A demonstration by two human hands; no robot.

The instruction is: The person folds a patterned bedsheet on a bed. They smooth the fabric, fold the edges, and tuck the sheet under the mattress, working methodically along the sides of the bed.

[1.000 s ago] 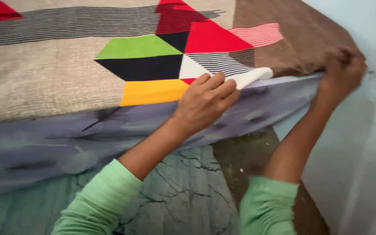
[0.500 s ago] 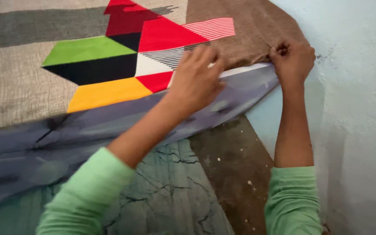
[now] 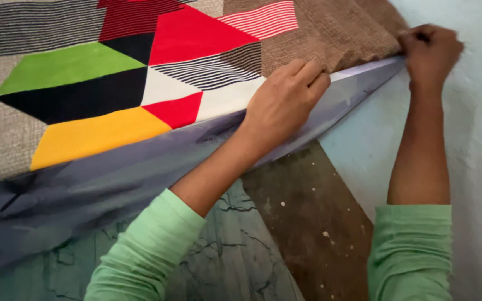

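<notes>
The bedcover (image 3: 319, 39) is coarse, matt woven cloth; the grey sheet (image 3: 112, 178) under it looks smooth and faintly glossy. The wall (image 3: 475, 139) is rough painted plaster, the floor (image 3: 302, 223) matt and speckled.

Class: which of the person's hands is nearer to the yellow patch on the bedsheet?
Left. The left hand grips the sheet edge right of the yellow patch; the right hand is at the far corner.

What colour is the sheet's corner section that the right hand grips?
Brown, with a woven texture, gripped by the right hand; head view.

the blanket (image 3: 140, 72) lies on the bed sheet (image 3: 112, 178). the floor (image 3: 302, 223) is below, the wall (image 3: 475, 139) on the right.
</notes>
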